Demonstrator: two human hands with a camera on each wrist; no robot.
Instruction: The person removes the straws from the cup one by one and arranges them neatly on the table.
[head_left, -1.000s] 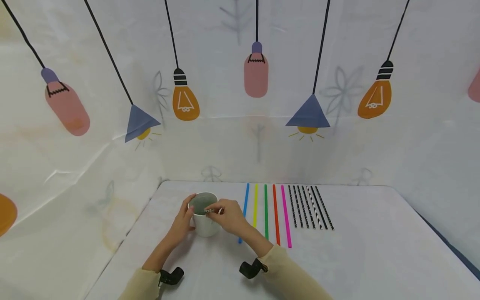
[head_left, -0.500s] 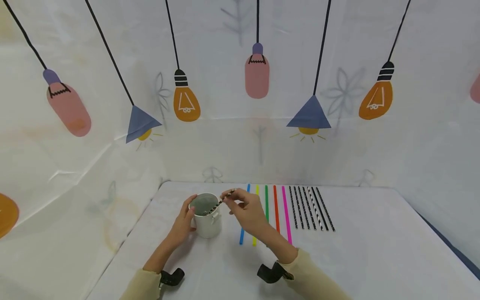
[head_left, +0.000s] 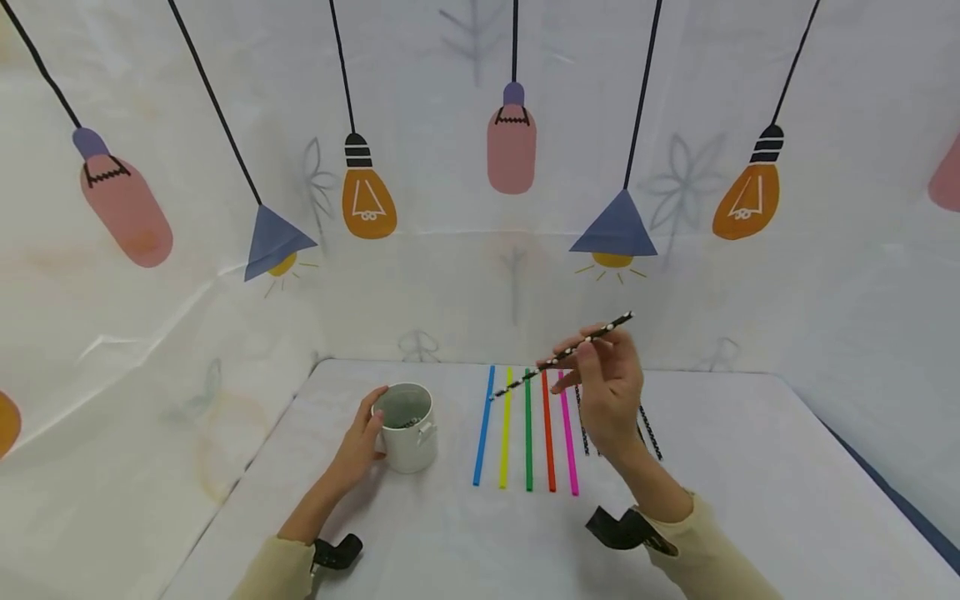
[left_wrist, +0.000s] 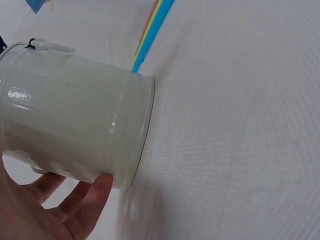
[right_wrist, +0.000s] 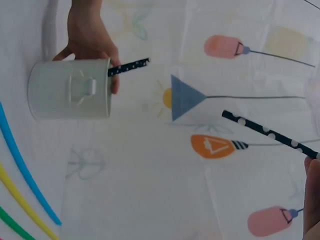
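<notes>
My left hand (head_left: 354, 446) holds a small white pail (head_left: 410, 457) on the table, thumb at the rim and fingers round its left side. In the left wrist view, those fingers lie against the lower wall of the pail (left_wrist: 75, 100). My right hand (head_left: 617, 400) pinches a black straw with white dots (right_wrist: 270, 134) between thumb and fingers. Held slanted in the air, this straw is well right of the pail, over the row of straws. Another black dotted straw (right_wrist: 129, 67) pokes out of the pail's mouth in the right wrist view.
Blue (head_left: 483, 429), yellow (head_left: 506, 433), green (head_left: 528, 433), red (head_left: 549, 433) and pink straws (head_left: 568, 433) lie side by side on the white table. Black patterned straws (head_left: 651, 433) lie to their right, partly hidden by my right hand. Behind stands a lamp-printed sheet (head_left: 450, 292).
My right hand has drawn the dotted straw up out of the pail and carried it right and upward. My left hand stays on the pail.
</notes>
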